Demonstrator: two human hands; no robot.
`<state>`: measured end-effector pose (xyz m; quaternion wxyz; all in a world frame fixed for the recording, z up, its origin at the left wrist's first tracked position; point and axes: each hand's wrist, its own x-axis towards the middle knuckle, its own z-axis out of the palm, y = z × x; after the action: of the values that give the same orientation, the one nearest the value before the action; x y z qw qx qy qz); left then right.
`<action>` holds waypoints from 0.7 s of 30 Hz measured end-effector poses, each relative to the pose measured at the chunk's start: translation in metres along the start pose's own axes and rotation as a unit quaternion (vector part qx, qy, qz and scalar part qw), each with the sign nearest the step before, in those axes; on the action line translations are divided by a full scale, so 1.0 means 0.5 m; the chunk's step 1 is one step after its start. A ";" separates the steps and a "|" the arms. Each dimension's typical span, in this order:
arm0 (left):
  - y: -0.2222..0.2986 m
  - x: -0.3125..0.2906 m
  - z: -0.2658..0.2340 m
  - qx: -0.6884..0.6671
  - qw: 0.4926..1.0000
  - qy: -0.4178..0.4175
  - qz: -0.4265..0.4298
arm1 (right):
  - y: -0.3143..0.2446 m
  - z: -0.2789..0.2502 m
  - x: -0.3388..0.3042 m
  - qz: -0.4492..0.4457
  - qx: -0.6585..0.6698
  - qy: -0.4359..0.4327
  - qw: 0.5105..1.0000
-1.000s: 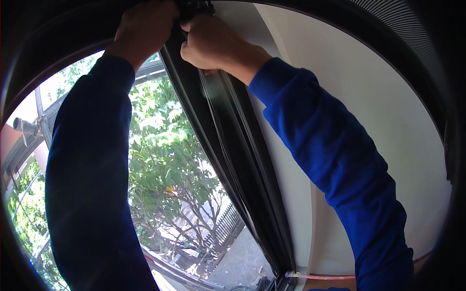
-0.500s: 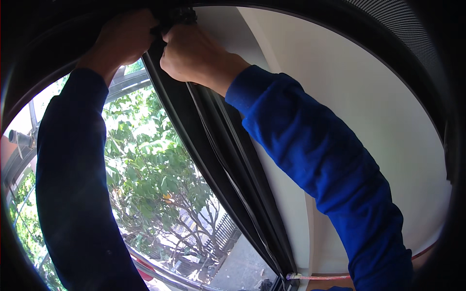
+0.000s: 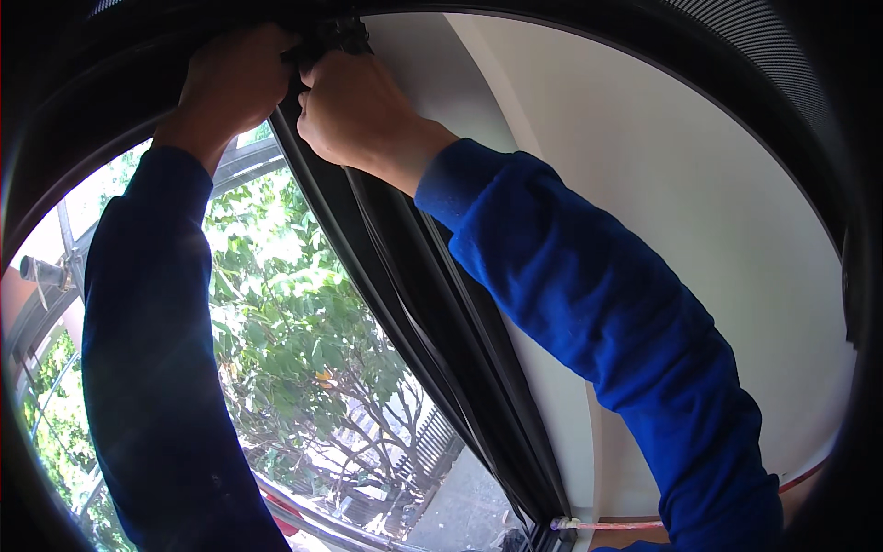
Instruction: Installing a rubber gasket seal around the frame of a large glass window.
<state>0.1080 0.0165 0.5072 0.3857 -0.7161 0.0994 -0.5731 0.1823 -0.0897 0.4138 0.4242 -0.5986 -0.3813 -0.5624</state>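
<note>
Both my arms, in blue sleeves, reach up to the top of a dark window frame [image 3: 405, 267]. My left hand [image 3: 241, 78] is curled closed at the upper corner; its fingertips are lost in shadow. Close to its right, my right hand [image 3: 354, 110] makes a fist-like grip with the thumb side toward the left hand. Between and just above the two hands sits a small black part [image 3: 345, 35], too dark to name. What either hand's fingers hold is hidden.
Left of the frame, window glass [image 3: 303, 276] shows a leafy tree and metal bars outside. A pale wall [image 3: 681, 202] stands on the right. Low down, a thin reddish cord or rod [image 3: 616, 526] runs right from the frame's foot. A grey pipe end [image 3: 41, 270] shows far left.
The view has shifted slightly. Both hands stay at the frame's top, and my right hand has tilted a little, its wrist now slightly further left.
</note>
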 end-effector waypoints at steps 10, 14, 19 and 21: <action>0.005 0.009 -0.004 0.044 0.998 -0.026 0.040 | -0.013 -0.018 -0.028 0.035 0.053 -0.008 0.998; -0.002 0.007 0.010 0.034 0.999 0.023 0.016 | -0.006 -0.013 -0.016 0.003 -0.012 0.000 1.000; -0.014 0.000 0.009 0.030 0.999 0.020 0.014 | 0.009 -0.011 -0.010 -0.031 -0.015 0.034 0.999; -0.017 -0.001 0.010 0.034 0.999 0.033 0.026 | 0.033 -0.007 -0.002 -0.072 -0.049 0.063 0.994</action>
<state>0.1098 0.0248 0.5123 0.4211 -0.6807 0.1114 -0.5890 0.1962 -0.0989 0.4117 0.3760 -0.5534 -0.3675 -0.6460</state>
